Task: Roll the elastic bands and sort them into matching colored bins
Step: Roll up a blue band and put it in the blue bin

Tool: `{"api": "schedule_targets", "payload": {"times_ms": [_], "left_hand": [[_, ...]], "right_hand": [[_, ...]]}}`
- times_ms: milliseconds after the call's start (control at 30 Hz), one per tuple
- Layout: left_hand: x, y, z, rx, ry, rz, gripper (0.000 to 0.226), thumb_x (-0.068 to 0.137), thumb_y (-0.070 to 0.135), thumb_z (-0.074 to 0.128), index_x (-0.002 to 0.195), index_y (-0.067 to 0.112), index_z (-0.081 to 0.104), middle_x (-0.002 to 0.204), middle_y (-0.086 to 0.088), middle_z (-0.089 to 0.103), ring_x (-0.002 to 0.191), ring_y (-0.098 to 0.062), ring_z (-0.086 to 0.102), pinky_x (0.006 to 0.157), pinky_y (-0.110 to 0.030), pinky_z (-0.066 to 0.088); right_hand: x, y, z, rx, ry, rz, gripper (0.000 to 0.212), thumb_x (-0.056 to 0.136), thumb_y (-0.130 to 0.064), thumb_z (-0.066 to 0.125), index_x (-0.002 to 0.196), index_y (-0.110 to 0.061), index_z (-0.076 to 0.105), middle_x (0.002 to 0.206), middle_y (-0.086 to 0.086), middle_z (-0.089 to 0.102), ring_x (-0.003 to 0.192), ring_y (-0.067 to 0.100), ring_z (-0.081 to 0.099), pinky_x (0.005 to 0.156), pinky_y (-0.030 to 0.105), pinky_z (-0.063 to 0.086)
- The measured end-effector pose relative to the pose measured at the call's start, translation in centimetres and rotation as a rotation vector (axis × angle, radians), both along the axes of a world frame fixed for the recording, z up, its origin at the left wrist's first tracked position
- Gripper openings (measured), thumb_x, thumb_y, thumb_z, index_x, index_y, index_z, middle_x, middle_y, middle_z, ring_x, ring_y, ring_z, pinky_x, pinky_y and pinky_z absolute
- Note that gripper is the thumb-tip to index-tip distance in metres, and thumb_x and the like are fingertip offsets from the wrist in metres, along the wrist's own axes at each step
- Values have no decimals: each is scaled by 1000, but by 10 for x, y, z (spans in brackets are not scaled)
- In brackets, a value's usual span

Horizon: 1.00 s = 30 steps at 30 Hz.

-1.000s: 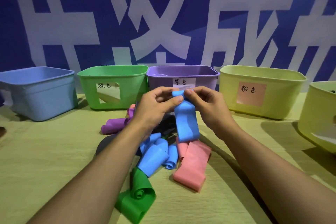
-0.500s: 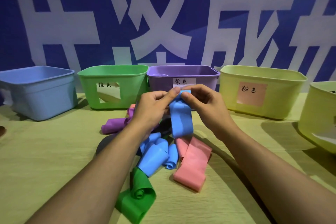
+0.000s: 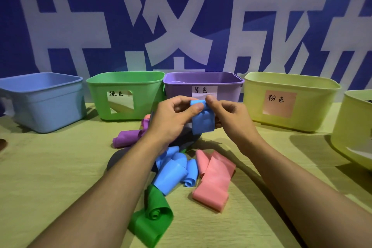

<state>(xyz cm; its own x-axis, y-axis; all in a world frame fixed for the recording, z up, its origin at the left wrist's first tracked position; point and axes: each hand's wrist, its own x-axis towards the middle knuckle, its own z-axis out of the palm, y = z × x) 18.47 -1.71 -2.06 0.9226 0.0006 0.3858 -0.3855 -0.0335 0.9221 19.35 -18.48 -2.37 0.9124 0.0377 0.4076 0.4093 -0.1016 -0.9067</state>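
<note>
Hands meet above the middle of the table in the head view: the left hand (image 3: 173,119) and the right hand (image 3: 227,115) both pinch the top of a blue band (image 3: 202,121), thumbs and fingertips curled over its upper edge, where a small roll appears to be forming, while the loose tail hangs straight down between the wrists. Holding it up in the air this way probably lets the weight of the tail keep the strip flat and taut, so the roll winds evenly from the top. Judged from how things lie, this band is mid-roll and not yet sorted; it belongs in the blue bin (image 3: 43,102) at far left, well apart from the hands. Below them a heap waits: a purple band (image 3: 128,138), more blue bands (image 3: 173,171), a pink band (image 3: 214,185) and a green band (image 3: 153,221) nearest the camera, part curled, with something dark half hidden under the left forearm. Behind stand the green bin (image 3: 125,96), the purple bin (image 3: 203,81) just past the fingertips, and a yellow bin with a pink label (image 3: 291,102), with another yellow bin (image 3: 354,127) at the right edge, its contents unclear. Everything rests on a yellow-green tablecloth (image 3: 50,177), slightly wrinkled, before a blue banner (image 3: 221,16) bearing large white characters.
</note>
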Motion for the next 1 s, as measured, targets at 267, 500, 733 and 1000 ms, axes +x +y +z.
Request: {"api": "schedule_targets", "payload": {"times_ms": [267, 500, 733, 1000], "left_hand": [[-2, 0, 2, -1, -38, -5, 21, 86, 7, 79, 105, 14, 74, 102, -3, 79, 95, -10, 73, 84, -24, 58], [-2, 0, 2, -52, 8, -32, 24, 87, 6, 79, 108, 17, 73, 107, -5, 78, 104, -21, 74, 87, -34, 61], [-3, -4, 3, -76, 156, -55, 39, 93, 43, 69, 106, 7, 74, 102, -16, 78, 95, -30, 77, 77, -33, 61], [0, -1, 0, -23, 137, 28, 44, 88, 52, 74, 98, 9, 78, 97, -17, 78, 96, -37, 76, 95, -59, 57]], "right_hand": [[6, -2, -5, -2, -47, 31, 31, 96, -38, 66, 100, -11, 78, 91, 6, 77, 85, 15, 71, 79, 44, 61], [9, -3, -8, -16, -106, 68, 22, 98, -27, 66, 110, -11, 75, 98, 3, 78, 91, 13, 73, 81, 37, 62], [9, -2, -7, -20, -141, 89, 20, 99, -22, 66, 111, -8, 73, 98, 4, 77, 87, 10, 71, 73, 32, 61], [8, -3, -7, -14, -166, 178, 28, 98, -16, 67, 125, -11, 69, 113, 8, 75, 106, 19, 73, 84, 32, 61]]}}
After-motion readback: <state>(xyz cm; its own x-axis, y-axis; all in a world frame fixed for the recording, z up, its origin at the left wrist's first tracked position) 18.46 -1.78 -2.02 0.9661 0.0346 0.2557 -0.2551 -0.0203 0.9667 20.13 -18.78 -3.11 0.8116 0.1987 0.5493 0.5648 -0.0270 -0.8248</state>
